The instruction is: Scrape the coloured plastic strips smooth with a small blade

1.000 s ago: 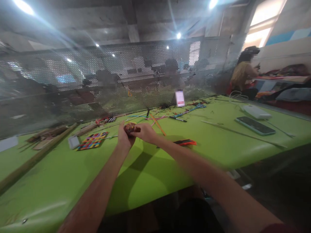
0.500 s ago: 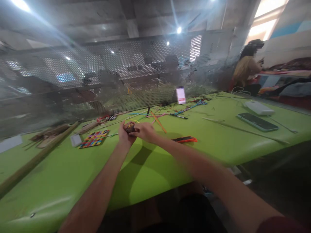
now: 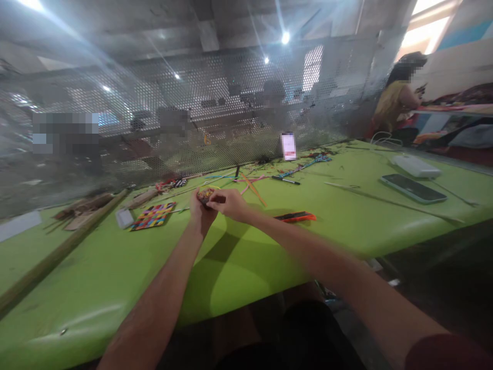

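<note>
A small dark round object with a multicoloured, speckled surface [image 3: 205, 196] is held above the green table [image 3: 154, 272]. My left hand [image 3: 198, 211] is closed around it from the left and below. From the right, my right hand [image 3: 229, 203] touches its edge, with thumb and forefinger pinched together; whatever is between those fingertips is too small to make out. Just behind the hands lie thin coloured strips [image 3: 254, 190]. A woven multicoloured square [image 3: 153, 216] rests to the left, and an orange and black tool [image 3: 296, 217] lies to the right.
A long wooden pole [image 3: 65, 252] and a small white box [image 3: 124, 218] are on the left. A pen [image 3: 285, 180], a phone [image 3: 413, 188] and a white device [image 3: 416, 166] lie to the right. Perforated mesh [image 3: 215, 113] stands behind the table. A person [image 3: 393, 105] is at the far right.
The camera view has shifted slightly. My right fingers have moved a little on the round object, and more of its speckled top shows. My left hand still holds it.
</note>
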`<action>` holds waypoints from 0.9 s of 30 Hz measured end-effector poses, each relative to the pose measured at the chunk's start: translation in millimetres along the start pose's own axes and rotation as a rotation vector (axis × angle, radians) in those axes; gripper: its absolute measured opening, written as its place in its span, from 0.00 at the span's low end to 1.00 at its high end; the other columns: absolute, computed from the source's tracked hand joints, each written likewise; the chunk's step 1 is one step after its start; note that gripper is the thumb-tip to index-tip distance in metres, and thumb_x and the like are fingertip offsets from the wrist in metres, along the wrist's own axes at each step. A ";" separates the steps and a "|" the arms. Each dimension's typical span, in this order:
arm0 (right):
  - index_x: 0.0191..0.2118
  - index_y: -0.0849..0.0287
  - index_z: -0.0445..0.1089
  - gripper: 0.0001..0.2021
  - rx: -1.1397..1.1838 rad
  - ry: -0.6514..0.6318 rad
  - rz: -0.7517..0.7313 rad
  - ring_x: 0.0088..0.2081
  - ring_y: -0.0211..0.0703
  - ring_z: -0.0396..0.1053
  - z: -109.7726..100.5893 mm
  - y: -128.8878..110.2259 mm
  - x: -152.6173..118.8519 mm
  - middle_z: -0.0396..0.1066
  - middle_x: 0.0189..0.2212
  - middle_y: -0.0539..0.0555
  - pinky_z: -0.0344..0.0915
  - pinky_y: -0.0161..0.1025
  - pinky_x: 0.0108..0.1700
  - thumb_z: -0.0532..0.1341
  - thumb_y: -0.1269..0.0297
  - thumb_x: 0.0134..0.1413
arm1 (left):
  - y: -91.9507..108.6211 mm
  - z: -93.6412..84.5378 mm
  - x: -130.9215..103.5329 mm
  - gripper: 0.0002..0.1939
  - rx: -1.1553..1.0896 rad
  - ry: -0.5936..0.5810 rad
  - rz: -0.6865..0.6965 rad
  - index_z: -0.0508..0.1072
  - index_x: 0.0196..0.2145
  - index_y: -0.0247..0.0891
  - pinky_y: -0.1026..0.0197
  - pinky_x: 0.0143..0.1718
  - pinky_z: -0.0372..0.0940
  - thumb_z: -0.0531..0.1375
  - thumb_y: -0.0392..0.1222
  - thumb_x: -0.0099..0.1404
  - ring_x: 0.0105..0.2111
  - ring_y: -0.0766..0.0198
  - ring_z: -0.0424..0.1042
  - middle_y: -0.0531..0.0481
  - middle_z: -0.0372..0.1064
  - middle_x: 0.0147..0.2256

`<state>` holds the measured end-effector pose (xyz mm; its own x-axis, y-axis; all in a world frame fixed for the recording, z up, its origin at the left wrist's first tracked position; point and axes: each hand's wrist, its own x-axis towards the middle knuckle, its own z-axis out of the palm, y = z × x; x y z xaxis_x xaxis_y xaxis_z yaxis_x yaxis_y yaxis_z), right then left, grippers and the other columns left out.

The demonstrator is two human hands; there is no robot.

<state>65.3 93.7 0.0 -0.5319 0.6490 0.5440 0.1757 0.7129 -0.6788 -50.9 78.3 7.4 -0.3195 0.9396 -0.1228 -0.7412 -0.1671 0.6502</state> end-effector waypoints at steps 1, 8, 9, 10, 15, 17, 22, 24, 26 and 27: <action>0.36 0.62 0.78 0.04 -0.038 0.019 0.013 0.33 0.34 0.69 -1.4 -0.3 0.5 0.77 0.33 0.51 0.59 0.31 0.38 0.66 0.67 0.59 | -1.3 1.0 -1.6 0.21 -0.010 -0.002 -0.003 0.68 0.22 0.38 0.71 0.23 0.68 0.50 0.41 0.73 0.18 0.70 0.69 0.53 0.67 0.18; 0.32 0.62 0.76 0.11 -0.291 0.053 0.051 0.29 0.34 0.63 -15.8 -10.0 -0.3 0.73 0.28 0.51 0.52 0.33 0.33 0.65 0.60 0.62 | -7.7 6.8 -9.7 0.18 -0.028 -0.003 -0.054 0.68 0.23 0.37 0.71 0.19 0.65 0.52 0.37 0.71 0.16 0.70 0.69 0.54 0.69 0.18; 0.31 0.62 0.75 0.11 -0.304 0.061 0.053 0.29 0.34 0.63 -17.4 -11.3 -0.5 0.73 0.28 0.51 0.51 0.33 0.33 0.65 0.60 0.62 | -7.9 7.2 -9.7 0.18 -0.025 0.003 -0.060 0.68 0.23 0.37 0.71 0.18 0.65 0.52 0.37 0.71 0.15 0.70 0.69 0.54 0.69 0.18; 0.31 0.62 0.75 0.11 -0.315 0.069 0.049 0.29 0.34 0.63 -18.8 -12.2 -0.7 0.73 0.28 0.51 0.51 0.33 0.34 0.66 0.60 0.62 | -7.9 7.7 -9.6 0.18 -0.022 0.010 -0.066 0.68 0.23 0.37 0.71 0.18 0.65 0.52 0.37 0.71 0.15 0.70 0.68 0.54 0.69 0.17; 0.35 0.62 0.73 0.09 -0.318 0.103 0.005 0.31 0.35 0.64 -20.1 -10.6 -2.0 0.73 0.30 0.50 0.54 0.33 0.35 0.68 0.61 0.59 | -8.1 8.4 -9.3 0.18 0.002 -0.004 -0.100 0.69 0.23 0.36 0.69 0.17 0.66 0.51 0.37 0.71 0.14 0.69 0.69 0.53 0.71 0.17; 0.38 0.61 0.73 0.08 -0.339 0.118 -0.029 0.32 0.35 0.65 -17.8 -7.7 -2.8 0.74 0.33 0.51 0.55 0.32 0.36 0.67 0.62 0.60 | -9.4 7.4 -9.6 0.16 0.010 -0.037 -0.112 0.70 0.25 0.36 0.69 0.18 0.66 0.54 0.38 0.70 0.16 0.68 0.71 0.52 0.72 0.19; 0.42 0.60 0.76 0.05 -0.410 0.110 -0.152 0.41 0.39 0.69 -9.5 0.9 -5.1 0.75 0.39 0.54 0.60 0.34 0.44 0.61 0.68 0.66 | -11.2 3.5 -10.4 0.15 0.003 -0.113 -0.096 0.68 0.24 0.37 0.73 0.19 0.63 0.61 0.41 0.68 0.16 0.72 0.70 0.55 0.70 0.19; 0.42 0.60 0.76 0.07 -0.430 0.101 -0.182 0.42 0.40 0.69 -7.4 3.5 -5.3 0.75 0.39 0.55 0.62 0.35 0.45 0.59 0.68 0.68 | -10.0 3.4 -11.2 0.18 -0.006 -0.142 -0.088 0.67 0.23 0.37 0.74 0.20 0.63 0.59 0.42 0.71 0.16 0.74 0.68 0.56 0.68 0.18; 0.41 0.61 0.76 0.08 -0.439 0.093 -0.210 0.43 0.40 0.70 -6.9 5.3 -4.4 0.75 0.41 0.56 0.63 0.36 0.47 0.58 0.68 0.68 | -8.5 4.2 -12.3 0.19 -0.012 -0.169 -0.083 0.70 0.25 0.36 0.75 0.21 0.64 0.56 0.43 0.74 0.16 0.74 0.68 0.56 0.69 0.19; 0.41 0.61 0.76 0.09 -0.436 0.088 -0.216 0.44 0.40 0.69 -7.2 6.0 -3.7 0.75 0.41 0.56 0.64 0.36 0.49 0.58 0.69 0.68 | -7.9 4.7 -12.9 0.19 -0.014 -0.178 -0.079 0.72 0.27 0.36 0.74 0.22 0.64 0.55 0.44 0.75 0.17 0.74 0.69 0.55 0.71 0.20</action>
<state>74.3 97.4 -2.5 -0.5255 0.4810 0.7018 0.4099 0.8660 -0.2865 -38.2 69.0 7.4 -0.1511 0.9878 -0.0379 -0.7682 -0.0932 0.6334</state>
